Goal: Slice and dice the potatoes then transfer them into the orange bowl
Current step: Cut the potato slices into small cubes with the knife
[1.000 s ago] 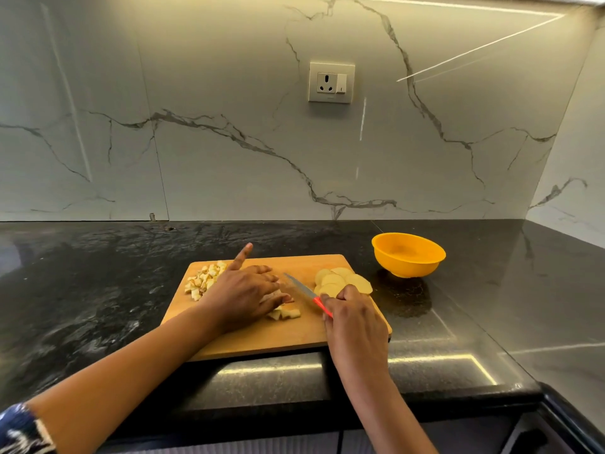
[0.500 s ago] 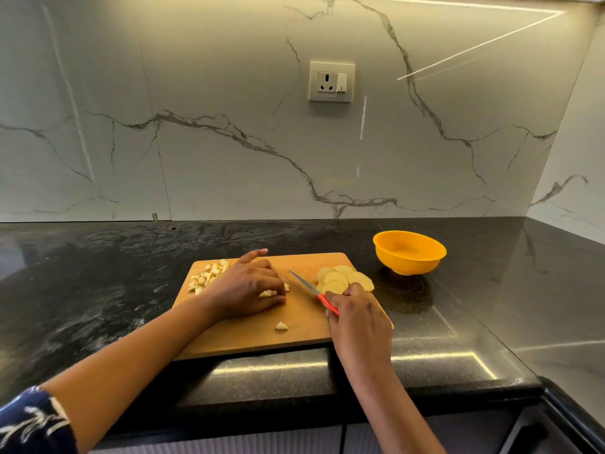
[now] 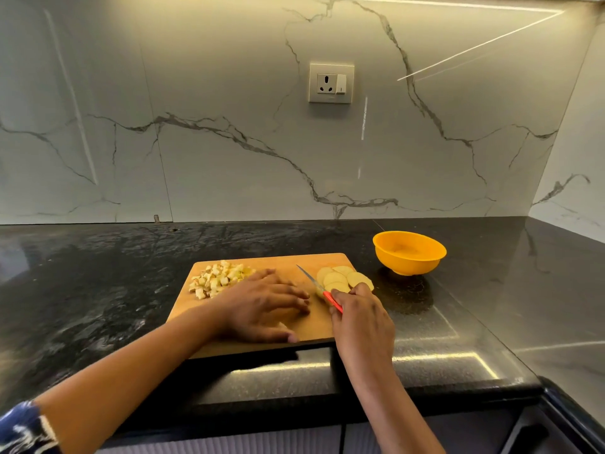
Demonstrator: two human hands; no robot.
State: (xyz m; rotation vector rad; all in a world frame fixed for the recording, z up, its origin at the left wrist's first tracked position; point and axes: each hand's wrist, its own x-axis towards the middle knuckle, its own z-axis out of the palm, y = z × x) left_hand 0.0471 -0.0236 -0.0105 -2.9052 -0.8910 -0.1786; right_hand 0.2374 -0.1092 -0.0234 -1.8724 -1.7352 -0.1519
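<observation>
A wooden cutting board (image 3: 316, 326) is laid on the black counter (image 3: 98, 290), and everything else is placed from it. On the board's far left corner a pile of diced potato (image 3: 217, 278) is heaped. On its far right corner several round potato slices (image 3: 343, 278) are fanned out and overlapped, the outermost at the board's right edge. The left hand (image 3: 265, 306) is laid palm down on the middle of the board, with fingers straight and spread toward the slices. Nothing is gripped by it, and whether any pieces are covered by the palm cannot be told. The right hand (image 3: 360, 319) is held at the board's near right side, its fingers curled round the red handle of a knife (image 3: 319, 288). The blade is pointed away from the person and leftward, between the left fingertips and the slices. Whether the board is touched by the blade cannot be told. The orange bowl (image 3: 409, 253) is set on the counter just past the board's far right corner, apart from it. A wall socket (image 3: 331, 83) is mounted on the marble wall behind the board.
</observation>
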